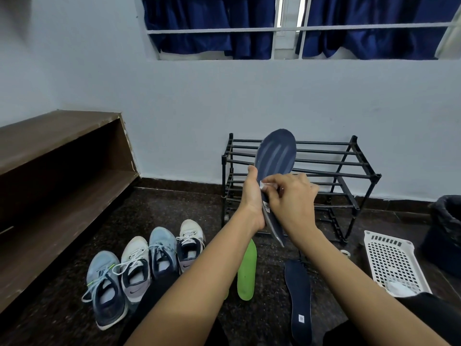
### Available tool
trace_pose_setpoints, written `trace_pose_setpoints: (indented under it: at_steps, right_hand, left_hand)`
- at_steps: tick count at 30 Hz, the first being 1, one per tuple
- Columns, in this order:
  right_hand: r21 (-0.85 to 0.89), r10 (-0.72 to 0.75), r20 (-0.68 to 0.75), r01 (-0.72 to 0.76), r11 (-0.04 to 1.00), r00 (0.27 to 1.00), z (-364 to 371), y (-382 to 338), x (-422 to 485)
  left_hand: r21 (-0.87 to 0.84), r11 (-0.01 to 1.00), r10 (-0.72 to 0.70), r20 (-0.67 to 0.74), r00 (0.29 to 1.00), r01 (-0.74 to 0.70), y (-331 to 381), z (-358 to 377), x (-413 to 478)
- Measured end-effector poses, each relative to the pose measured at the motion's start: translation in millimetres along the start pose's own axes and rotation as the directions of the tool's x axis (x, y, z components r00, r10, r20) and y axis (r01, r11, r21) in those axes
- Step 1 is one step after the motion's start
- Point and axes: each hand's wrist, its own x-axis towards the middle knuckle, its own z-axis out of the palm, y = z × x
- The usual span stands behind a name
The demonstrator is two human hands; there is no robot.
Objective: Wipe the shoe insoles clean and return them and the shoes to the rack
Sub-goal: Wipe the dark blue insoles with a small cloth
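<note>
left hand (252, 196): insole (275, 151) | right hand (291, 198): wipe (265, 185) | rack (349, 168) behind | shoes (136, 265) left | basket (391, 258) right

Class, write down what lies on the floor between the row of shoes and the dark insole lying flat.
A green insole lies between the shoes and the dark insole; the head view shows it.

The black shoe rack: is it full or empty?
Empty where visible: the rack shows bare bars; four shoes stand on the floor.
</note>
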Motion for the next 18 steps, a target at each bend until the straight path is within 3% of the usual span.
trace_pose_setpoints:
  at_steps: [6,12,18]
  right_hand:
    - [0.038,0.010,0.102,-0.014,0.999,0.995,6.3,-10.1,-7.1]
    - [0.010,0.010,0.073,-0.010,1.000,0.997,-1.4,-7.0,-0.6]
    - [-0.041,0.051,0.007,-0.051,0.998,0.999,-7.2,1.4,11.2]
  left_hand:
    - [-0.027,0.999,0.029,-0.039,0.999,-0.030,15.4,-8.3,5.1]
    - [-0.003,1.000,0.031,-0.069,0.997,-0.031,7.3,-5.2,-1.7]
    - [-0.023,0.998,-0.050,0.019,0.999,0.051,-1.9,8.5,-12.7]
